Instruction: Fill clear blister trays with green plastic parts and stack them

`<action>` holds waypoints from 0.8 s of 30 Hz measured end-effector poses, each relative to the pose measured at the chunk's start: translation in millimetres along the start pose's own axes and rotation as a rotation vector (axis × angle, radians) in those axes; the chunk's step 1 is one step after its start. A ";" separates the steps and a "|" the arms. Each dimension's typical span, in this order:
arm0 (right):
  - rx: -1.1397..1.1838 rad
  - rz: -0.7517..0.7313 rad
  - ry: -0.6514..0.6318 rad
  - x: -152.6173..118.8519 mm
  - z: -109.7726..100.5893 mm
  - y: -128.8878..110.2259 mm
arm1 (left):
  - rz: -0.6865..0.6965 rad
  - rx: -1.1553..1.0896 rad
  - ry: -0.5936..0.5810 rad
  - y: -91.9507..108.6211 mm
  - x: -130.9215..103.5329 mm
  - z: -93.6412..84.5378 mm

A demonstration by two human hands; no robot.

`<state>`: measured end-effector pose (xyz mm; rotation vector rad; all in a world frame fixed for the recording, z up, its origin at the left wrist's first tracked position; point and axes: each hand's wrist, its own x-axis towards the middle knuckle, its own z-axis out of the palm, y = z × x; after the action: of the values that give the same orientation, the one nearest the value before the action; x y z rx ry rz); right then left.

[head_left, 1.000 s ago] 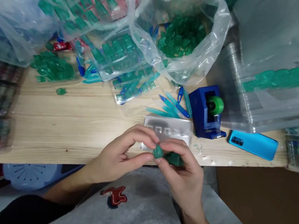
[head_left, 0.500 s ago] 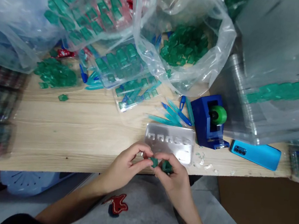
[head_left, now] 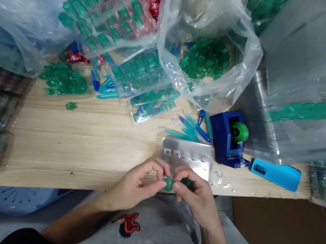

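Small, roundish, translucent green plastic piece (head_left: 168, 183) held between two sets of fingertips

The left hand (head_left: 142, 183) pinches the piece narrowly between thumb and fingers; the right hand (head_left: 195, 191) has its other edge, with a dark green lump (head_left: 187, 182) tucked among its curled fingers. Just beyond the grip, partly covered by it, lies a shiny grey rectangular tray (head_left: 190, 146) with a row of squarish hollows. Farther beyond, a crinkled clear plastic bag (head_left: 166, 58) gapes around heaped angular green plastic pieces (head_left: 206, 59). Compared with half a second ago, the pinched piece shows a paler face, while the tray remains on the pale, grained wooden table (head_left: 86, 147).
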<state>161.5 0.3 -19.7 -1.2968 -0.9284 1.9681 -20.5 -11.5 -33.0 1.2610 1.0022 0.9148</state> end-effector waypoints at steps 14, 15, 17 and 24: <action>-0.605 -0.197 0.387 26.7 14.1 11.2 | 0.087 0.645 0.153 -21.9 14.3 -0.6; -0.629 -0.212 0.408 27.0 13.2 9.7 | 0.083 0.679 0.142 -21.6 16.5 -1.5; -0.662 -0.236 0.462 25.3 8.8 7.1 | 0.077 0.717 0.093 -19.4 18.0 -3.5; -0.669 -0.257 0.573 12.6 -11.7 3.8 | 0.064 0.725 0.073 -11.5 21.3 -0.5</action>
<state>167.7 10.7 -32.5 -1.8482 -1.4093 1.0074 -14.2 7.7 -46.3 1.8748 1.4264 0.6600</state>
